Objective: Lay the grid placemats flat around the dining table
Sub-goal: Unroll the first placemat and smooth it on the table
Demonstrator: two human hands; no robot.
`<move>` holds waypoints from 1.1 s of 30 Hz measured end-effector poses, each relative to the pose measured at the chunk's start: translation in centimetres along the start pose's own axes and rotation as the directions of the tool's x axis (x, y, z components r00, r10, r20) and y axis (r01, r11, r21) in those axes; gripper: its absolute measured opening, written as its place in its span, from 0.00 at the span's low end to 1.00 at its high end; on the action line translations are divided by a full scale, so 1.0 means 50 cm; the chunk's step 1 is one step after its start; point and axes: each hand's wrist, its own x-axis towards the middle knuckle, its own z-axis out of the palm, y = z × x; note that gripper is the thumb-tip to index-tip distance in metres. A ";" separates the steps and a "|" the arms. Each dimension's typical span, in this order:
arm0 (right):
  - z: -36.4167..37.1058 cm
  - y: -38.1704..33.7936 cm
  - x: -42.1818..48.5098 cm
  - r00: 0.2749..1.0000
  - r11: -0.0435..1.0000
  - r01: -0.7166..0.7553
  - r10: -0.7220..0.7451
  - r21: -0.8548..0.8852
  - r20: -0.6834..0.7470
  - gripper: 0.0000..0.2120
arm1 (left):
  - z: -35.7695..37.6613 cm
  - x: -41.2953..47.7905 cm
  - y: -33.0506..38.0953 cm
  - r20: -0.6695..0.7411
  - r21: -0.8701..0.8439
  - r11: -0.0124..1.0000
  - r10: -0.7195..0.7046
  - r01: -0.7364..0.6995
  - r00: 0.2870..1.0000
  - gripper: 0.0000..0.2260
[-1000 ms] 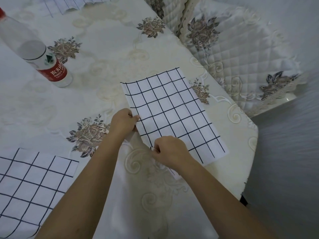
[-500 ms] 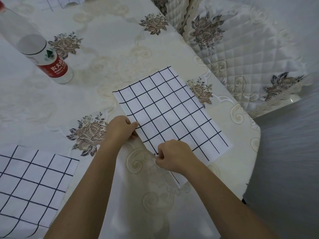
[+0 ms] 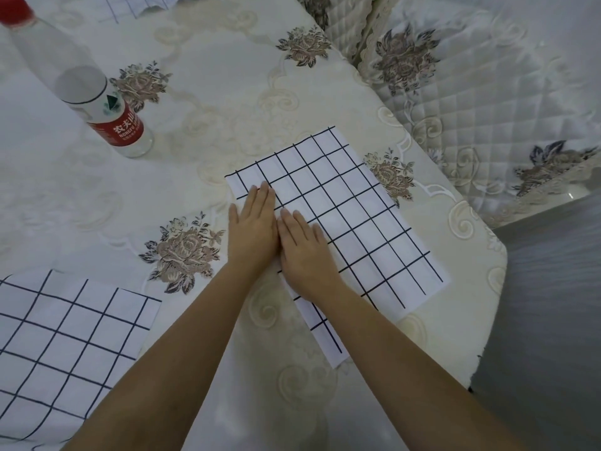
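Fingers on left hand and right hand lie straight, pressing the placemat, holding nothing. Its near corner seems off the table, so pushing could slide it off.

Your left hand and right hand lie together on the mat by the right edge of the desk; a second mat lies left, a bottle behind.

Head cam, angled fwd & down, close over table
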 end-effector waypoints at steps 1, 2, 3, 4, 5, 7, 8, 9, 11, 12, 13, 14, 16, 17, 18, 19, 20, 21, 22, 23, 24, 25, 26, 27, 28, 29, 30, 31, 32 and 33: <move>0.005 0.002 -0.001 0.999 1.000 -0.014 0.015 -0.021 0.050 0.24 | 0.004 0.003 -0.007 -0.002 0.024 1.000 -0.016 0.016 1.000 0.22; 0.010 0.005 -0.006 0.996 0.999 -0.025 0.028 -0.031 0.079 0.25 | 0.004 0.006 -0.013 -0.009 0.047 0.999 -0.024 0.024 1.000 0.23; 0.012 0.009 -0.011 0.993 0.999 -0.031 0.034 -0.036 0.109 0.26 | 0.002 0.009 -0.019 -0.005 0.064 0.997 -0.034 0.034 0.999 0.23; 0.012 0.013 -0.018 0.991 0.998 -0.025 0.032 -0.054 0.132 0.28 | -0.001 0.015 -0.024 0.010 0.074 0.996 -0.054 0.053 0.999 0.24; 0.011 0.017 -0.028 0.989 0.997 -0.009 0.020 -0.080 0.149 0.29 | -0.007 0.023 -0.029 0.027 0.080 0.994 -0.078 0.075 0.997 0.25; 0.009 0.025 -0.059 0.989 0.993 0.014 0.003 -0.114 0.145 0.31 | -0.013 0.036 -0.042 0.032 0.081 0.990 -0.117 0.114 0.993 0.27; 0.005 0.029 -0.077 0.990 0.994 0.011 0.004 -0.108 0.142 0.31 | -0.018 0.041 -0.049 0.023 0.082 0.988 -0.133 0.130 0.991 0.27; 0.002 0.031 -0.098 0.991 0.995 0.002 0.011 -0.097 0.136 0.32 | -0.021 0.044 -0.057 0.021 0.082 0.986 -0.144 0.142 0.989 0.27; -0.001 0.034 -0.143 0.992 0.996 -0.020 0.030 -0.091 0.120 0.32 | -0.026 0.050 -0.066 0.025 0.086 0.983 -0.163 0.160 0.986 0.28; -0.002 0.034 -0.165 0.993 0.995 -0.028 0.039 -0.093 0.114 0.32 | -0.025 0.053 -0.068 0.026 0.087 0.982 -0.168 0.165 0.985 0.28; -0.005 0.035 -0.187 0.993 0.995 -0.040 0.050 -0.092 0.108 0.32 | -0.024 0.054 -0.068 0.025 0.087 0.983 -0.167 0.165 0.986 0.28; -0.008 0.035 -0.206 0.993 0.995 -0.051 0.060 -0.088 0.106 0.32 | -0.024 0.054 -0.067 0.024 0.087 0.983 -0.166 0.163 0.986 0.28; -0.015 0.036 -0.236 0.990 0.994 -0.066 0.076 -0.085 0.122 0.32 | -0.025 0.055 -0.065 0.025 0.088 0.982 -0.168 0.165 0.985 0.28; -0.016 0.036 -0.245 0.989 0.994 -0.066 0.077 -0.084 0.129 0.32 | -0.026 0.055 -0.063 0.022 0.092 0.980 -0.177 0.174 0.984 0.28; -0.017 0.036 -0.250 0.990 0.995 -0.066 0.075 -0.077 0.122 0.31 | -0.027 0.052 -0.060 0.006 0.103 0.977 -0.187 0.185 0.982 0.28; -0.018 0.035 -0.251 0.991 0.996 -0.075 0.081 -0.053 0.104 0.30 | -0.027 0.048 -0.055 -0.024 0.120 0.973 -0.194 0.195 0.981 0.27; -0.021 0.033 -0.245 0.993 0.995 -0.095 0.096 -0.012 0.070 0.28 | -0.028 0.043 -0.046 -0.054 0.130 0.972 -0.190 0.195 0.980 0.27; -0.028 0.032 -0.234 0.992 0.991 -0.124 0.123 0.045 0.024 0.25 | -0.026 0.035 -0.032 -0.068 0.126 0.976 -0.170 0.178 0.983 0.26; -0.035 0.030 -0.215 0.987 0.983 -0.152 0.157 0.107 -0.037 0.21 | -0.022 0.025 -0.013 -0.062 0.101 0.985 -0.131 0.137 0.989 0.25; -0.041 0.028 -0.192 0.977 0.972 -0.170 0.188 0.164 -0.101 0.18 | -0.014 0.012 0.007 -0.044 0.055 0.995 -0.085 0.087 0.995 0.24; -0.046 0.025 -0.165 0.967 0.963 -0.175 0.207 0.207 -0.148 0.16 | -0.007 -0.002 0.026 -0.025 0.003 0.999 -0.047 0.047 0.999 0.23; -0.048 0.022 -0.136 0.964 0.961 -0.164 0.204 0.223 -0.168 0.16 | 0.002 -0.018 0.040 -0.013 -0.034 0.999 -0.021 0.021 1.000 0.23; -0.046 0.021 -0.109 0.972 0.969 -0.139 0.173 0.202 -0.161 0.17 | 0.010 -0.033 0.047 -0.012 -0.029 1.000 -0.001 0.000 1.000 0.24; -0.040 0.022 -0.088 0.985 0.982 -0.100 0.120 0.159 -0.125 0.19 | 0.018 -0.045 0.048 -0.017 0.001 1.000 0.010 -0.010 1.000 0.26; -0.032 0.027 -0.071 0.996 0.992 -0.050 0.058 0.115 -0.071 0.21 | 0.024 -0.051 0.044 -0.013 0.035 0.999 0.016 -0.016 1.000 0.27; -0.024 0.039 -0.059 1.000 0.997 0.001 0.000 0.073 -0.011 0.23 | 0.027 -0.054 0.040 -0.006 0.049 0.999 0.015 -0.014 1.000 0.28; -0.017 0.059 -0.051 0.998 0.999 0.038 -0.039 0.031 0.043 0.24 | 0.029 -0.055 0.036 0.000 0.050 0.999 0.010 -0.010 1.000 0.29; -0.014 0.086 -0.047 0.995 0.999 0.051 -0.049 -0.016 0.084 0.25 | 0.029 -0.055 0.036 0.005 0.046 0.999 0.008 -0.008 1.000 0.29; -0.015 0.118 -0.044 0.994 0.998 0.032 -0.025 -0.060 0.108 0.26 | 0.027 -0.055 0.037 0.004 0.046 0.999 0.008 -0.008 1.000 0.29; -0.019 0.151 -0.039 0.993 0.996 -0.015 0.026 -0.089 0.116 0.27 | 0.027 -0.056 0.038 0.004 0.048 0.999 0.002 -0.002 1.000 0.29</move>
